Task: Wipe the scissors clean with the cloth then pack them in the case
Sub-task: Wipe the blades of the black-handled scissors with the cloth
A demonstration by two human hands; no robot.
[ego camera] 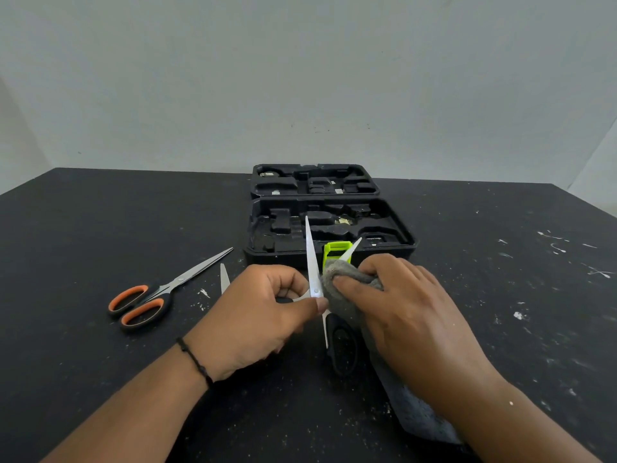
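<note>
Holding a pair of white-bladed scissors [314, 262] spread wide open, the left hand [267, 315] is pinching them right at the pivot, fingers curled shut around it. The right hand [397, 302] is gripping a bunched grey cloth [344, 275] and pressing it onto one blade, just above the desk [100, 228]. Sitting open just behind them is the black case [327, 225], with orange-handled scissors [157, 295] lying closed off to the left.

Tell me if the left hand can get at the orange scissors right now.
Probably not yet: the left hand is gripping the open scissors being wiped. The orange scissors lie uncovered on the table to its left, with nothing between.
</note>
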